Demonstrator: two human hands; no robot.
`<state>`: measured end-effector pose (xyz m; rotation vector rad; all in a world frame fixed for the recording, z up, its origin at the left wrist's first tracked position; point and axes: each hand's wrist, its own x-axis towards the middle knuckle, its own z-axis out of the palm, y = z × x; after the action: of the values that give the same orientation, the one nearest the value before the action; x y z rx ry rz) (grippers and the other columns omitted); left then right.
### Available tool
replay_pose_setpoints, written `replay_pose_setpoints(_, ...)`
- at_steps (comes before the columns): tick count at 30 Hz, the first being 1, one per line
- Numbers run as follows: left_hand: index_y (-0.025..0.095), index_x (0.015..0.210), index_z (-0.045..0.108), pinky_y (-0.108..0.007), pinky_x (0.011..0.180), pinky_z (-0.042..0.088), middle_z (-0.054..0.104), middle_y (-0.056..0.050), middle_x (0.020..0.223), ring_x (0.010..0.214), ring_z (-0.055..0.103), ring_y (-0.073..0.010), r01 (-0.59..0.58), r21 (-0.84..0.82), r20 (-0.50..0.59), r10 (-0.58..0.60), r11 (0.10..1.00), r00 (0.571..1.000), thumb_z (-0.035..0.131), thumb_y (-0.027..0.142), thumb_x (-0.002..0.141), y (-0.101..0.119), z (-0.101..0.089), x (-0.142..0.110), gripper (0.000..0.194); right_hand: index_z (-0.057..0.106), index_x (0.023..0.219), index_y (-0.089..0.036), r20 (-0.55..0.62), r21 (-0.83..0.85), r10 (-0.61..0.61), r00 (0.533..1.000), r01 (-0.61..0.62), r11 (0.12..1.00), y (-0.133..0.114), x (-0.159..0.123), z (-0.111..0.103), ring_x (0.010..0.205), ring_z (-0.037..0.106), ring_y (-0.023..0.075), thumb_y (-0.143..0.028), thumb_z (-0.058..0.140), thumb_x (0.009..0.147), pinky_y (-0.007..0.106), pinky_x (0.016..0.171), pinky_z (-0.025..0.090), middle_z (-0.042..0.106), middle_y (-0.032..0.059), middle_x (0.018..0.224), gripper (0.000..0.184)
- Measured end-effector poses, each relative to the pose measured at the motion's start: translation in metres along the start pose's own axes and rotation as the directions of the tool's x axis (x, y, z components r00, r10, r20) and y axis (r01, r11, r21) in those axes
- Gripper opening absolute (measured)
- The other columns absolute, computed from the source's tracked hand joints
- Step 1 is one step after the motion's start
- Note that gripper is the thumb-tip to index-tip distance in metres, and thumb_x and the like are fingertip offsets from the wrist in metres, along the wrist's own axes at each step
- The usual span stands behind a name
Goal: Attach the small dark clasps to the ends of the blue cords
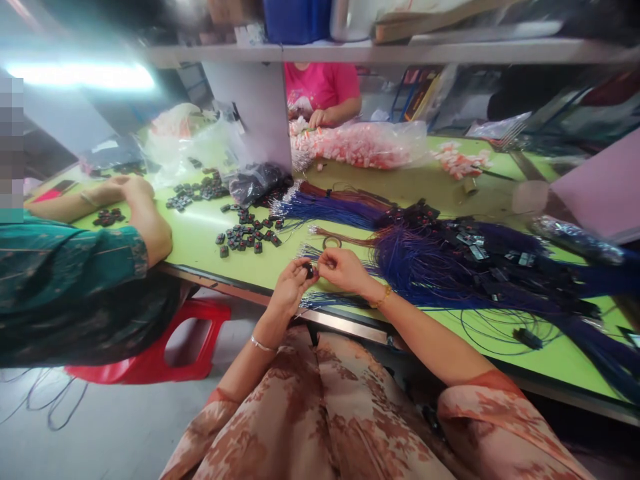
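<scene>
Left hand [291, 285] grip pinches small black housing [309, 271]; right hand [344, 269] grip pressed together, contents unclear. Tangled blue wires [407, 257] alongside could snag fingers, jolting the housing loose.

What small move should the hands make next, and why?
Probably bring the right hand slightly closer to the black piece: the left hand holds it, and the right hand is curled close beside it. Whether that hand grips anything is unclear.
</scene>
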<state>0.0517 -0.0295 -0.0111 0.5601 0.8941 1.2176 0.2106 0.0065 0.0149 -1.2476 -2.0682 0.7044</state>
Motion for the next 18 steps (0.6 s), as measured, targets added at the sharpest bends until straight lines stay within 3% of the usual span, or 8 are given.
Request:
replay_pose_setpoints(4,0.014,0.099,0.06,-0.033,0.088,0.05,0.062,-0.002,0.083,0.078,0.061,-0.0111,0.006,0.002,0.008,-0.006,1.0,1.0,0.07,0.017,0.073,-0.0005,0.0003,0.0007,0.028,0.062,0.067,-0.016,0.026,-0.071,0.016,1.0,-0.014,0.997,-0.0028,-0.0047,-0.0007,0.055,0.042,0.0103,-0.028,0.057,0.074,0.023,0.054,0.025,0.056,-0.0008,0.059,0.014)
replay_pose_setpoints(18,0.016,0.098,0.06,-0.029,0.087,0.049,0.06,-0.002,0.087,0.08,0.058,-0.0102,0.009,0.026,-0.005,-0.009,1.0,1.0,0.069,0.017,0.073,0.0007,0.0023,-0.0033,0.027,0.063,0.068,-0.016,0.039,-0.069,0.007,0.999,-0.004,0.998,-0.0023,-0.0097,0.0019,0.055,0.042,0.0101,-0.029,0.059,0.074,0.023,0.054,0.024,0.058,-0.0008,0.061,0.014)
